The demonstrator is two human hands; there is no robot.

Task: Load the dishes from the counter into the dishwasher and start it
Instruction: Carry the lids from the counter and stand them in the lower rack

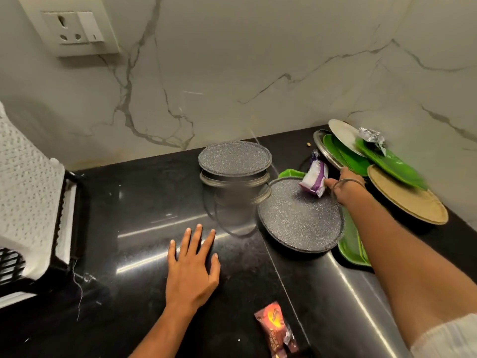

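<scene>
Left hand (192, 264) flat on black counter (129, 228), lower centre of frame, fingers spread, holding nothing. Right hand (344, 186) at centre right, pinching purple-and-white wrapper (315, 177) above grey speckled plate (296, 218). Second grey plate (235, 158) on stack at centre. Green plates (387, 161), white plate (346, 136), tan plate (410, 200) piled at right edge. Brown wrapper (276, 329) at bottom centre.

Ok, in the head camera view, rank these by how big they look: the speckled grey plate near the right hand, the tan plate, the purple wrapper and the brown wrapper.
1. speckled grey plate
2. tan plate, partly covered by green plates, so unsure
3. brown wrapper, nearer the camera
4. purple wrapper, pinched in the right hand
</scene>
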